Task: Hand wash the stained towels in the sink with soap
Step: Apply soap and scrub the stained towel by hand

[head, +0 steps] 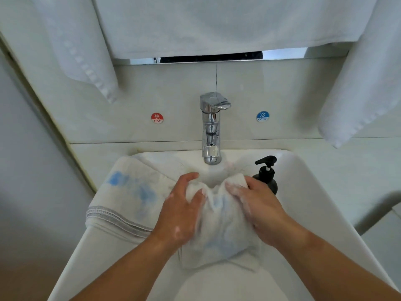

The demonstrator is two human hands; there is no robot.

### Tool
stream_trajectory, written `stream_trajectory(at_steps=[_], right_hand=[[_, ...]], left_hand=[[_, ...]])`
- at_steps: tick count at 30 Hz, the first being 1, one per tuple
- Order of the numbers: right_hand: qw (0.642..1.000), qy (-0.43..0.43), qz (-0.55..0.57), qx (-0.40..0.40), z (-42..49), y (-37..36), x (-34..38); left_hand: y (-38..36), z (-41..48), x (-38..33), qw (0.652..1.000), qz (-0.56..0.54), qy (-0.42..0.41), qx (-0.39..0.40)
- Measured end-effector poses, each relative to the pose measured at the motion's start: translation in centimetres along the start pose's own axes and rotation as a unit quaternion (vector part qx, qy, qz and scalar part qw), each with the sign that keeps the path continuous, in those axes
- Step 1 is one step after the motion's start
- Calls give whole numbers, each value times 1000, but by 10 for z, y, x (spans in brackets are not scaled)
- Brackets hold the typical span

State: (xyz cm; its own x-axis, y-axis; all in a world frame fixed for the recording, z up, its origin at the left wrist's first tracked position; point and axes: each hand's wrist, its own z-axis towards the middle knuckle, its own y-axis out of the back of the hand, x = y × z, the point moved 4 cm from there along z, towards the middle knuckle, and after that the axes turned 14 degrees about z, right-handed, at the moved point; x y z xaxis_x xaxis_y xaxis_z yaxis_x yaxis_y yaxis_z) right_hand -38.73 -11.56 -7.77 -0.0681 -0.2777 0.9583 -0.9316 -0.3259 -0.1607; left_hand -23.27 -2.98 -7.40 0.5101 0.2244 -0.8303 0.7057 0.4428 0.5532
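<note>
Washroom: white wall, clean white towels hanging above, chrome faucet between hot and cold stickers.
Sink: white basin; black soap pump bottle stands at its back right corner.
Towel in hand: bunched over the middle of the basin, wet and sudsy, faint blue showing in it.
Second towel: draped over the left rim, bright blue stain, no suds visible.
Progress: soap is on and I judge I am mid-scrub on the first towel; rinsing it, and the whole wash of the second, are left.
Left hand: knuckles up, foam-flecked, fingers and thumb curled round a bunch of the cloth.
Right hand: likewise, fingers clamped over the opposite fold, just in front of the bottle.
</note>
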Motion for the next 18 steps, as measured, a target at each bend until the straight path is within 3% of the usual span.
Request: stream_trajectory(at_steps=[3, 5, 10, 12, 15, 18], right_hand=[[975, 151, -152, -63, -5, -1, 9], [948, 203, -235, -64, -15, -6, 11], [902, 258, -341, 56, -47, -43, 6], [916, 253, -309, 38, -42, -44, 8], [943, 185, -274, -44, -16, -27, 16], [928, 150, -339, -29, -14, -19, 10]], left_hand=[[-12, -10, -10, 998, 42, -47, 17], [-15, -14, -17, 997, 45, -57, -19], [-8, -7, -12, 993, 11, 35, -110], [-8, -10, -13, 994, -8, 40, -101], [-8, -24, -33, 994, 3, -59, -90], [-9, -21, -37, 993, 17, -74, -92]])
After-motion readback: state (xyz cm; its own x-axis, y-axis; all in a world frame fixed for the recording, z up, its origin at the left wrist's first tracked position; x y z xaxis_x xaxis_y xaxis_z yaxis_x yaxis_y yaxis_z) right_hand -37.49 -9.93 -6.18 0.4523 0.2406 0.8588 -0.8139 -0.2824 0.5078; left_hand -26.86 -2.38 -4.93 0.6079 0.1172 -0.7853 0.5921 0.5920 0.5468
